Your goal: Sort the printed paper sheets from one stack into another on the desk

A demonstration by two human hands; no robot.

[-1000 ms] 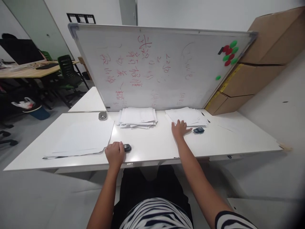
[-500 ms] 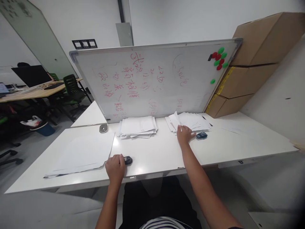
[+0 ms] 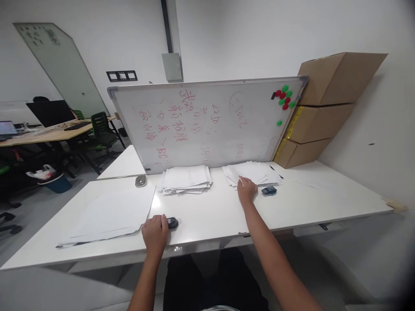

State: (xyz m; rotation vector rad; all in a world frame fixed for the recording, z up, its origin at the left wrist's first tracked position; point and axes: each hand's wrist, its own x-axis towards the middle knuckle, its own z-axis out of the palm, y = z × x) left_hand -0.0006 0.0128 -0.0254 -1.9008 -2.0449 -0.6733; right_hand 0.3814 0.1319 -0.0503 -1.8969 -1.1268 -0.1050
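My right hand (image 3: 247, 189) is at the front edge of the right paper stack (image 3: 253, 171), its fingers closed on a sheet at the near corner. A small crumpled dark blue thing (image 3: 269, 190) lies just right of that hand. My left hand (image 3: 155, 232) rests closed near the desk's front edge, knuckles up, with the inside of its fingers hidden. Against its right side is a black computer mouse (image 3: 173, 223), partly covered by the hand. Large white sheets (image 3: 106, 216) lie flat to its left. Another paper stack (image 3: 186, 177) sits between the hands, farther back.
A whiteboard (image 3: 220, 125) with red writing and round magnets leans behind the stacks on the white desk (image 3: 201, 220). Three cardboard boxes (image 3: 324, 123) are piled at the right. A small grey rounded device (image 3: 140, 180) stands at the back left.
The sheet corner that stood raised at my right hand has come down toward the stack. My left hand stays beside the mouse. The whole view has tilted upward slightly.
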